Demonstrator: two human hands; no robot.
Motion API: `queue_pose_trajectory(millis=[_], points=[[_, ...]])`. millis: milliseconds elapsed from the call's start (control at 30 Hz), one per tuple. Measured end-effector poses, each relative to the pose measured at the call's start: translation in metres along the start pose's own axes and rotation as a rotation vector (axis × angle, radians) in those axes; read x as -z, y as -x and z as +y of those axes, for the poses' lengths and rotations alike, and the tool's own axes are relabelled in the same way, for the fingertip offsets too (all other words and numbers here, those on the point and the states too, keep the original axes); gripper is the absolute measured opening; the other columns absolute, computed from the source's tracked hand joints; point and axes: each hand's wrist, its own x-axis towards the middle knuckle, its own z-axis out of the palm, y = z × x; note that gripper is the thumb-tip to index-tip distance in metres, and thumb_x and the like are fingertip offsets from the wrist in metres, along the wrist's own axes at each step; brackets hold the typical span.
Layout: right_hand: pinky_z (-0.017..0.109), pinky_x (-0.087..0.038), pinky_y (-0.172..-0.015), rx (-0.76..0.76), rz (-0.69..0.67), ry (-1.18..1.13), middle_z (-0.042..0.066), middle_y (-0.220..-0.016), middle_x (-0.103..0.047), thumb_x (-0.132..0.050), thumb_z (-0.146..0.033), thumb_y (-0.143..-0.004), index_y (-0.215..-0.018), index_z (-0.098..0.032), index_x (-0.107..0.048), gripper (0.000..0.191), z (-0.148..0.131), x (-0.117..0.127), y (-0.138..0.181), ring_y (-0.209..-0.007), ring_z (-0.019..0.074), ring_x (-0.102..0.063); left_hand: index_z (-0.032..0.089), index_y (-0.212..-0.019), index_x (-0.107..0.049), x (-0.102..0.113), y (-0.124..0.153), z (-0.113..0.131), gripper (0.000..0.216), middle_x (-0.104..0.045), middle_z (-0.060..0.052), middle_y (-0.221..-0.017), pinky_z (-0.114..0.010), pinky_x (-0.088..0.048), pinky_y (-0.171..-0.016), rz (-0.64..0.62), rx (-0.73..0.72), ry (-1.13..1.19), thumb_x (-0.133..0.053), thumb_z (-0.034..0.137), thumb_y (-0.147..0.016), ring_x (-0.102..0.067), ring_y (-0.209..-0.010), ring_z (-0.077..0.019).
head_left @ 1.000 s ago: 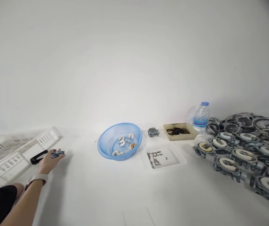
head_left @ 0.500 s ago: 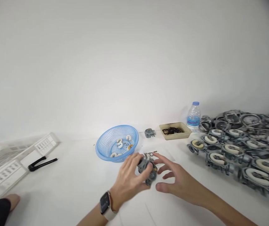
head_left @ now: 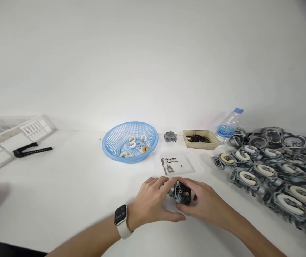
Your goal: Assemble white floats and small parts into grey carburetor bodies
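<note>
A: In the head view, where's the metal part point(head_left: 182, 195)?

B: Between your hands, nearer you than the pale tray point(head_left: 188, 165). Your right hand point(head_left: 209, 203) grips its dark end, thumb on your side; your left hand point(head_left: 151, 200) is spread wide at the paler end. Your fingers hide its long axis.

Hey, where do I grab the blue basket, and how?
Probably pinch the left rim of the blue basket, coming from the left: the rim flares outward, while a small metal part sits close on the right. Lift it level, since the white curved pieces inside look loose.
</note>
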Motion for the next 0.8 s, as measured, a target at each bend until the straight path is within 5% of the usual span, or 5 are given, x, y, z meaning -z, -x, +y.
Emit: queue_pose_trajectory(millis=[100, 333, 567, 800], points=[[0.04, -0.052, -0.085, -0.039, -0.004, 0.158, 0.005, -0.124, -0.071, -0.07, -0.042, -0.079, -0.133, -0.028, -0.061, 0.056, -0.007, 0.003, -0.007, -0.101, 0.0304, -0.069, 0.023, -0.137, -0.051, 0.002, -0.001, -0.005, 0.096, -0.071, -0.007, -0.104, -0.045, -0.055, -0.081, -0.015, 0.041, -0.025, -0.079, 0.077, -0.062, -0.069, -0.085, -0.029], [0.042, -0.049, -0.073, -0.109, -0.083, 0.421, 0.007, -0.117, -0.074, -0.059, -0.067, -0.086, -0.127, -0.028, -0.064, 0.056, -0.017, 0.01, -0.014, -0.094, 0.0344, -0.07, 0.021, -0.139, -0.047, 0.0, -0.002, -0.011, 0.104, -0.07, -0.008, -0.102, -0.046, -0.054, -0.079, -0.066, 0.118, -0.062, -0.072, 0.085, -0.06, -0.068, -0.088, -0.0318], [0.038, -0.041, -0.064, -0.146, -0.176, 0.523, 0.005, -0.078, -0.071, -0.038, -0.075, -0.095, -0.079, -0.027, -0.068, 0.059, -0.017, 0.035, 0.005, -0.071, 0.0276, -0.066, 0.022, -0.144, -0.044, -0.005, -0.001, -0.01, 0.109, -0.07, -0.01, -0.11, -0.046, -0.053, -0.086, -0.05, 0.112, 0.061, -0.073, 0.085, -0.059, -0.067, -0.097, -0.0329], [0.038, -0.046, -0.068, -0.043, 0.015, 0.646, 0.006, -0.098, -0.075, -0.043, -0.068, -0.096, -0.116, -0.029, -0.072, 0.052, -0.025, 0.069, -0.035, -0.085, 0.0289, -0.07, 0.024, -0.123, -0.06, -0.015, -0.006, -0.008, 0.068, -0.07, -0.005, -0.111, -0.043, -0.053, -0.088, -0.046, 0.126, 0.165, -0.082, 0.061, -0.07, -0.067, -0.097, -0.0295]])
